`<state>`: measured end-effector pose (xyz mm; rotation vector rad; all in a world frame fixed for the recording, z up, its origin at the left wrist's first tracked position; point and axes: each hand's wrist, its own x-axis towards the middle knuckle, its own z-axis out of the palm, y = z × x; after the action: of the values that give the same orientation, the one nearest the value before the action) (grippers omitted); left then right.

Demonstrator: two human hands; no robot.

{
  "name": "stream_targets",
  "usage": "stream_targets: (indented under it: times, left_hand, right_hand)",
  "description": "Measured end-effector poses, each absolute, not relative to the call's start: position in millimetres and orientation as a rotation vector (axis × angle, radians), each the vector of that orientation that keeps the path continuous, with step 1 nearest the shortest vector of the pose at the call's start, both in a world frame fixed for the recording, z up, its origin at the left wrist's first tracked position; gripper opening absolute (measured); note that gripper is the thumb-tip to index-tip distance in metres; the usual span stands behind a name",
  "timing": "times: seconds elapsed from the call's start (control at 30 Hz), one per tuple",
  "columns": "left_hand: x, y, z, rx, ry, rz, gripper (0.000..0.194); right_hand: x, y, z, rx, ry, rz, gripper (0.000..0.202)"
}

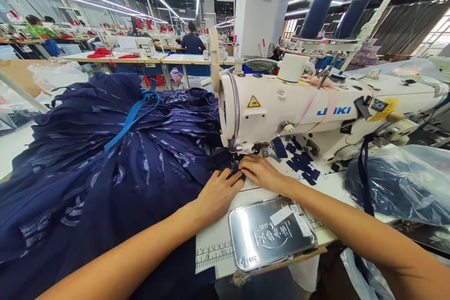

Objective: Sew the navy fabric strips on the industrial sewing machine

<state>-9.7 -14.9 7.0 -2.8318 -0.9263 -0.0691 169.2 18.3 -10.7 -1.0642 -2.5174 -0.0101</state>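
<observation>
A white sewing machine (260, 103) stands before me, its needle area low at the left end. There both hands meet over the edge of a navy garment (207, 168). My left hand (220, 192) lies over the cloth, fingers bent together and gripping it just in front of the presser foot (233, 161). Close beside it, my right hand (260, 172) pinches the cloth at the foot's right side; its fingertips are partly hidden. A large pile of navy garments (87, 187) with pale stitched patterns spreads to the left, with a blue strap (128, 122) across its top.
Small navy fabric pieces (304, 164) are scattered under the machine arm. A shiny metal tin lid (272, 234) lies at the front edge, near a printed ruler (214, 254). Right stands a plastic bag of dark cloth (401, 183); navy thread cones (314, 16) rise above. Several people sit farther back.
</observation>
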Motion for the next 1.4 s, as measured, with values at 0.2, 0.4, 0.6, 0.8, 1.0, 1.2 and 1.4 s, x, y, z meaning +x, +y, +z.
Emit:
stream_targets:
  times: [0.2, 0.4, 0.6, 0.8, 1.0, 1.2, 1.4]
  left_hand:
    - [-19.6, -8.8, 14.9, -2.923, -0.956, -0.203, 0.020]
    - [-19.5, 1.1, 12.6, -2.998, -1.049, -0.323, 0.023]
    - [-11.4, 0.2, 4.3, -2.883, -1.130, -0.451, 0.022]
    - [-10.6, 1.9, 1.5, -2.870, -1.141, -0.438, 0.020]
    - [-8.3, 4.5, -0.5, -2.837, -1.137, -0.387, 0.020]
    - [-5.6, 7.7, -2.0, -2.785, -1.132, -0.366, 0.018]
    - [-3.6, 9.2, -3.1, -2.728, -1.077, -0.434, 0.020]
  right_hand:
    - [173.9, 2.1, -11.2, -0.963, -2.696, -0.403, 0.025]
    - [182.9, 21.1, -7.4, -0.859, -2.790, -0.391, 0.031]
    - [186.7, 31.0, -3.8, -0.876, -2.818, -0.361, 0.037]
    - [185.2, 29.0, -2.0, -0.938, -2.824, -0.369, 0.041]
    - [182.3, 29.6, -0.1, -0.977, -2.820, -0.424, 0.038]
    - [180.7, 29.7, -0.2, -1.043, -2.805, -0.476, 0.039]
    - [179.6, 30.6, -0.4, -1.088, -2.800, -0.497, 0.040]
